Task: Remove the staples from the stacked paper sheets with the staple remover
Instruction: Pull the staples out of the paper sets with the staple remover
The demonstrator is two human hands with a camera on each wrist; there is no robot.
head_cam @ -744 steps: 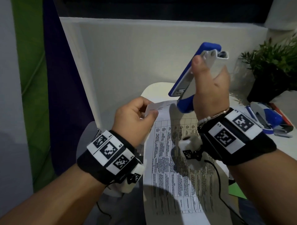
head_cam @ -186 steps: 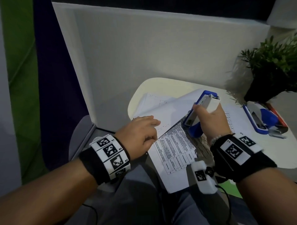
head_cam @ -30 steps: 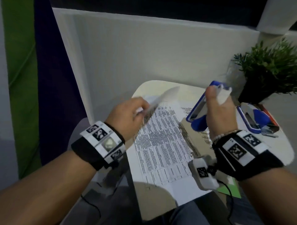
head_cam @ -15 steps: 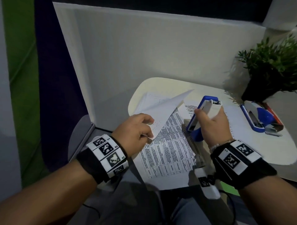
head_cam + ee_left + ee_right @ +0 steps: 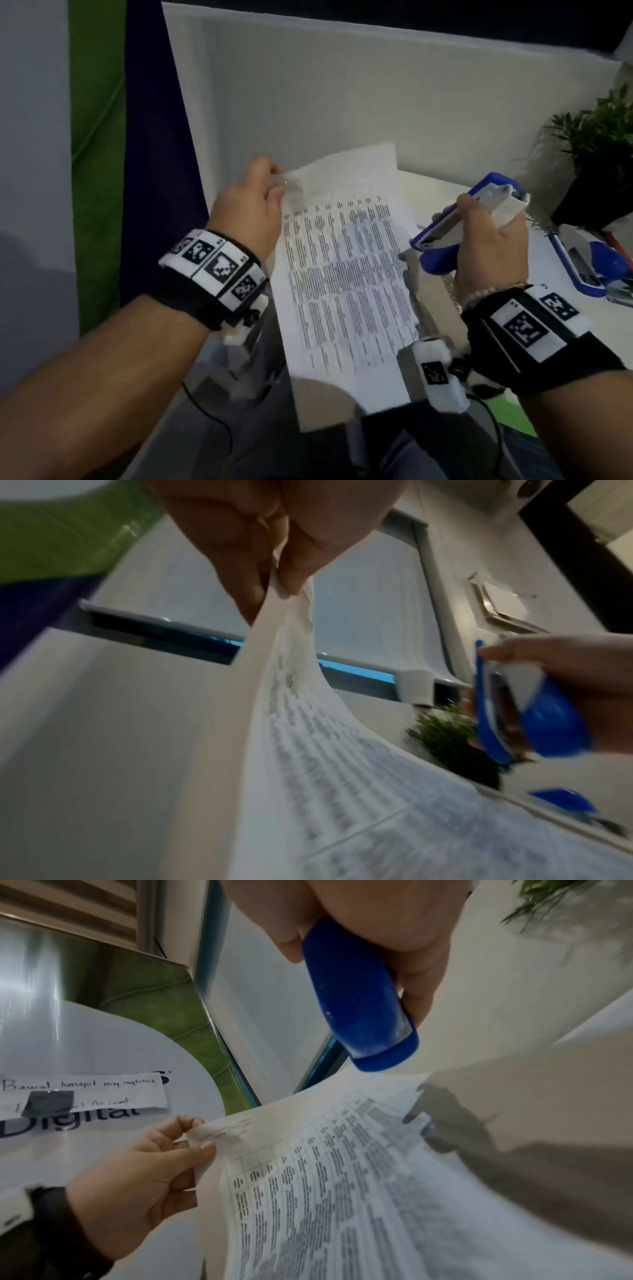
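Note:
My left hand (image 5: 251,209) pinches the top left corner of the printed paper sheets (image 5: 346,274) and holds them lifted off the table. The pinch shows close up in the left wrist view, thumb and fingers (image 5: 274,569) on the sheets (image 5: 342,777). My right hand (image 5: 486,246) grips the blue and white staple remover (image 5: 469,219) in the air to the right of the sheets, apart from them. In the right wrist view its blue end (image 5: 363,1001) hangs above the sheets (image 5: 342,1191), with the left hand (image 5: 143,1185) at their corner. No staple can be made out.
A white round table (image 5: 438,185) lies under the sheets, backed by a white partition (image 5: 342,96). A second blue stapler (image 5: 589,263) lies at the right, near a potted plant (image 5: 603,154). More paper lies on the table under my right hand.
My left hand has raised the sheets by the corner, up off the table. My right hand has lifted the staple remover away from the paper and tilted it flatter.

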